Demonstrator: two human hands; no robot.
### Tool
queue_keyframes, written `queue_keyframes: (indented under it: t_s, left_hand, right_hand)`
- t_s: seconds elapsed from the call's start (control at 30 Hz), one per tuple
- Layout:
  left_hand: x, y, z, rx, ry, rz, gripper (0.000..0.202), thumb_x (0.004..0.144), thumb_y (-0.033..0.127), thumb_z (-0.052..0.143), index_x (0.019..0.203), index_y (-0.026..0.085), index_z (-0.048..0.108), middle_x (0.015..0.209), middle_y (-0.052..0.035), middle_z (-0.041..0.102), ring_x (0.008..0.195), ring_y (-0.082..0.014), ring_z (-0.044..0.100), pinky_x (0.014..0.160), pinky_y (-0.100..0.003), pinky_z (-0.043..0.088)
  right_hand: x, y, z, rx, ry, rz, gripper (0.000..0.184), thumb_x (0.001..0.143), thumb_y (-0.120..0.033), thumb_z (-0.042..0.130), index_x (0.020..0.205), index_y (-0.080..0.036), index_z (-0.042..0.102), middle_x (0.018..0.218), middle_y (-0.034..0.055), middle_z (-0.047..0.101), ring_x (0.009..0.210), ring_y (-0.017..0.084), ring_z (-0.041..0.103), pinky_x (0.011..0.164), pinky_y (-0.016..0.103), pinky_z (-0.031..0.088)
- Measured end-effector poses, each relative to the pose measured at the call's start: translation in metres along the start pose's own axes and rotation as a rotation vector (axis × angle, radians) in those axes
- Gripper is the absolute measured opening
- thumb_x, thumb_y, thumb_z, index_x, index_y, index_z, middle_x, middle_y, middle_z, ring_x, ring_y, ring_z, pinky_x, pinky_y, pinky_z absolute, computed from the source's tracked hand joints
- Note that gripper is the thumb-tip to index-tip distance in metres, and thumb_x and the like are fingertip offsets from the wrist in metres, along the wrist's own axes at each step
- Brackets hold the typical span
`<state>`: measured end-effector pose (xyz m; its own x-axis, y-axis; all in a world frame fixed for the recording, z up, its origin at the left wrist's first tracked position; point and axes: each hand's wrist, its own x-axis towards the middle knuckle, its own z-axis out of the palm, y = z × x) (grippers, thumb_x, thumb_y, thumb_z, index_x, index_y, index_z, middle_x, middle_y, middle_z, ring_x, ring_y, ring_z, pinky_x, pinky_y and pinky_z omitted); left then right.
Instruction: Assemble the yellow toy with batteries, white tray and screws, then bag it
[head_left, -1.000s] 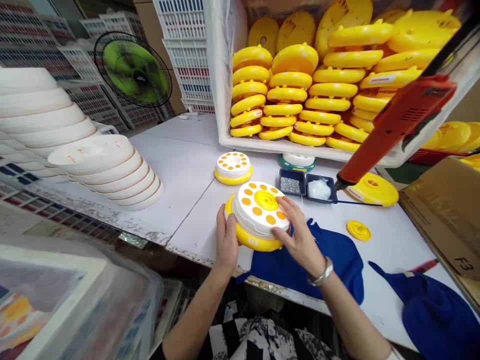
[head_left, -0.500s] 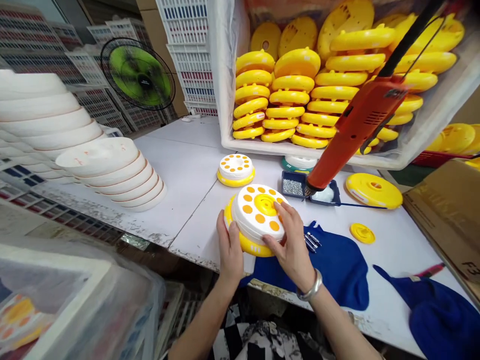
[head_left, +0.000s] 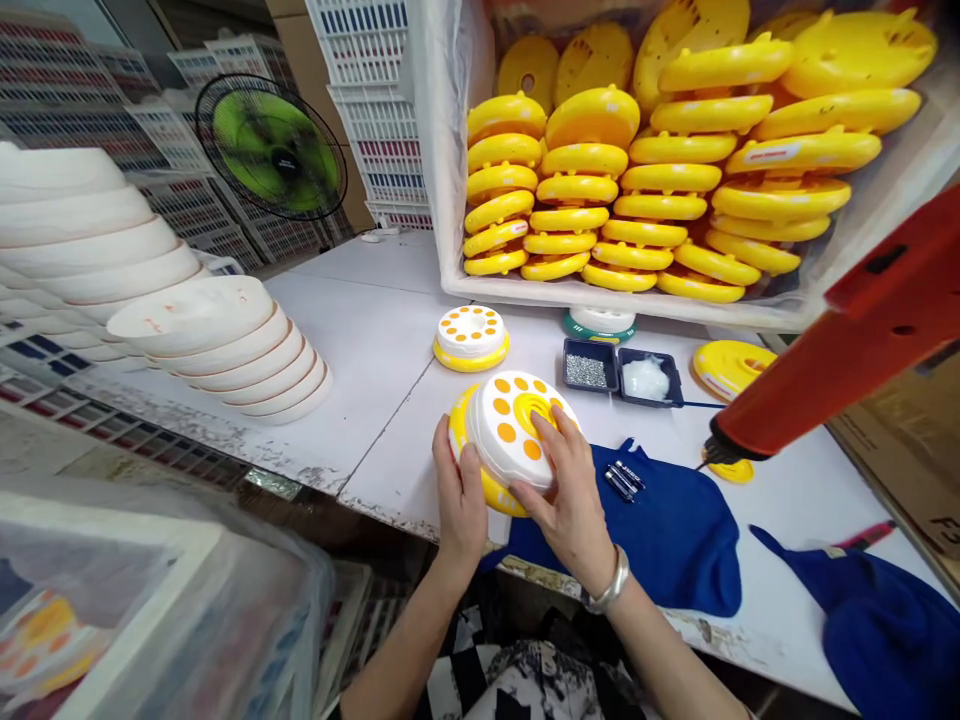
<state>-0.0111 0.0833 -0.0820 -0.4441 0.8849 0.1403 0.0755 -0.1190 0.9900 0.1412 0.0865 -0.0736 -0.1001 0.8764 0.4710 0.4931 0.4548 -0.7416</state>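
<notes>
We hold a round toy (head_left: 504,432), white on top with orange dots and yellow underneath; our left hand (head_left: 459,500) and right hand (head_left: 568,493) both grasp it tightly.

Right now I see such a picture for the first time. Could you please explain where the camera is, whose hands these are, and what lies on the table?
No machine here: a person wears the camera on the head, so the picture looks down at that person's own two hands. The left hand grips the rim of a round white-and-yellow plastic disc, tilted at the near edge of the white table; the right hand lies across its top. Behind stand a second such disc and two small dark trays. A blue cloth lies to the right, and an orange power tool enters from the right, no hand visible on it. A white bin holds stacked yellow plastic discs.
</notes>
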Motion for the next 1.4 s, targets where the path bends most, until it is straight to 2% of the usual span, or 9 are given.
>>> queue_keyframes:
  t_s: [0.13, 0.3, 0.4, 0.6, 0.83, 1.0, 1.2, 1.3, 1.4]
  left_hand:
    - [0.011, 0.002, -0.01, -0.127, -0.088, -0.231, 0.054, 0.092, 0.049, 0.05, 0.139, 0.022, 0.041, 0.138, -0.0096, 0.05, 0.124, -0.025, 0.05, 0.1, -0.036, 0.044]
    - [0.027, 0.021, -0.02, -0.354, -0.353, -0.415, 0.042, 0.09, 0.046, 0.054, 0.122, 0.018, 0.059, 0.123, -0.0088, 0.063, 0.113, -0.0264, 0.058, 0.088, -0.033, 0.051]
    - [0.023, 0.022, -0.007, -0.402, -0.374, -0.461, 0.046, 0.089, 0.046, 0.054, 0.12, 0.014, 0.06, 0.125, -0.0127, 0.062, 0.115, -0.03, 0.056, 0.092, -0.039, 0.049]
    - [0.012, 0.006, 0.019, -0.089, 0.016, -0.038, 0.054, 0.094, 0.048, 0.046, 0.139, 0.02, 0.04, 0.146, -0.0101, 0.041, 0.134, -0.0236, 0.039, 0.109, -0.034, 0.034]
    - [0.03, 0.019, -0.007, -0.327, -0.227, -0.385, 0.048, 0.089, 0.046, 0.057, 0.128, 0.02, 0.053, 0.129, -0.0099, 0.059, 0.118, -0.0269, 0.055, 0.092, -0.036, 0.049]
    - [0.027, 0.024, -0.008, -0.351, -0.332, -0.5, 0.045, 0.087, 0.046, 0.057, 0.119, 0.014, 0.061, 0.118, -0.0126, 0.065, 0.11, -0.0292, 0.06, 0.088, -0.039, 0.052]
    - [0.018, -0.001, 0.007, -0.121, 0.025, -0.155, 0.052, 0.095, 0.048, 0.042, 0.14, 0.021, 0.04, 0.145, -0.01, 0.043, 0.131, -0.024, 0.043, 0.107, -0.036, 0.038]
    - [0.021, -0.007, 0.004, 0.014, 0.007, -0.006, 0.052, 0.095, 0.048, 0.043, 0.138, 0.019, 0.042, 0.144, -0.011, 0.045, 0.132, -0.0242, 0.042, 0.11, -0.037, 0.035]
    - [0.029, -0.001, -0.005, -0.002, -0.068, -0.062, 0.051, 0.094, 0.049, 0.045, 0.136, 0.02, 0.046, 0.139, -0.0104, 0.049, 0.128, -0.0252, 0.047, 0.106, -0.037, 0.04]
  right_hand:
    - [0.003, 0.009, -0.032, 0.238, -0.146, 0.012, 0.058, 0.09, -0.053, 0.05, 0.141, -0.029, 0.04, 0.151, 0.0093, 0.034, 0.141, 0.027, 0.03, 0.115, 0.051, 0.027]
    - [0.041, 0.042, -0.086, 0.188, -0.455, -0.122, 0.085, 0.078, -0.069, 0.057, 0.147, -0.028, 0.032, 0.156, 0.0079, 0.022, 0.145, 0.03, 0.017, 0.118, 0.05, 0.018]
    - [0.046, 0.046, -0.074, 0.215, -0.516, -0.189, 0.087, 0.078, -0.075, 0.05, 0.147, -0.025, 0.032, 0.155, 0.0105, 0.026, 0.144, 0.03, 0.019, 0.118, 0.051, 0.016]
    - [0.004, 0.014, -0.019, 0.007, 0.042, 0.025, 0.073, 0.086, -0.055, 0.056, 0.145, -0.019, 0.032, 0.153, 0.0156, 0.021, 0.144, 0.029, 0.017, 0.118, 0.052, 0.017]
    - [0.026, 0.04, -0.063, 0.244, -0.244, -0.015, 0.067, 0.088, -0.057, 0.051, 0.147, -0.032, 0.029, 0.154, 0.0058, 0.027, 0.141, 0.029, 0.026, 0.111, 0.049, 0.033]
    - [0.056, 0.055, -0.072, 0.316, -0.521, -0.141, 0.086, 0.081, -0.074, 0.046, 0.15, -0.026, 0.026, 0.155, 0.008, 0.026, 0.142, 0.031, 0.026, 0.118, 0.049, 0.019]
    - [0.023, 0.029, -0.017, 0.136, -0.101, -0.004, 0.077, 0.085, -0.062, 0.052, 0.143, -0.014, 0.036, 0.153, 0.0172, 0.024, 0.144, 0.029, 0.018, 0.119, 0.049, 0.016]
    - [0.006, 0.025, 0.0, 0.108, -0.03, 0.068, 0.074, 0.087, -0.059, 0.051, 0.143, -0.014, 0.035, 0.152, 0.018, 0.024, 0.143, 0.028, 0.02, 0.118, 0.051, 0.019]
    - [0.006, 0.031, -0.009, 0.133, -0.089, 0.049, 0.067, 0.089, -0.057, 0.051, 0.143, -0.019, 0.037, 0.15, 0.0146, 0.031, 0.143, 0.027, 0.022, 0.118, 0.052, 0.019]
